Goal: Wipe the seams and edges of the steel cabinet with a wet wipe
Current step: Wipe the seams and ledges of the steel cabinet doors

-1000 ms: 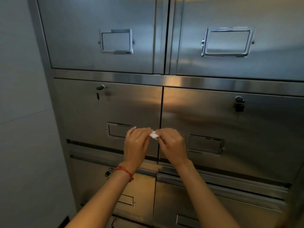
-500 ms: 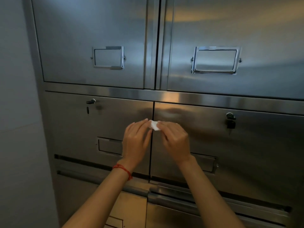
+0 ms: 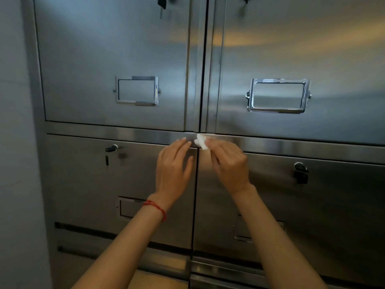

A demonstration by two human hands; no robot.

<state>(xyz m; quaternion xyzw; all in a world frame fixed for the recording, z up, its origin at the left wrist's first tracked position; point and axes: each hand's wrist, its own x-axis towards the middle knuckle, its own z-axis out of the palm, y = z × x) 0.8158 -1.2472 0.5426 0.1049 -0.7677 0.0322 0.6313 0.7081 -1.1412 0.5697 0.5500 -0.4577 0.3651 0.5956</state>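
Left hand [image 3: 173, 167] released wipe [image 3: 201, 141]; right hand [image 3: 228, 165] raised it.

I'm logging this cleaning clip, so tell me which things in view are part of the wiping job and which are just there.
Part of the job:
wet wipe, pinched in the right hand
left hand, open beside it
steel cabinet
horizontal rail
vertical seam

Just there:
label holders
key locks
red wrist string
wall

We have one head-worn view, facing the steel cabinet [image 3: 291, 49] squarely and close, tilted slightly down. Our left hand [image 3: 173, 170] and right hand [image 3: 229, 165] reach forward mid-frame; the doors fill everything beyond them.
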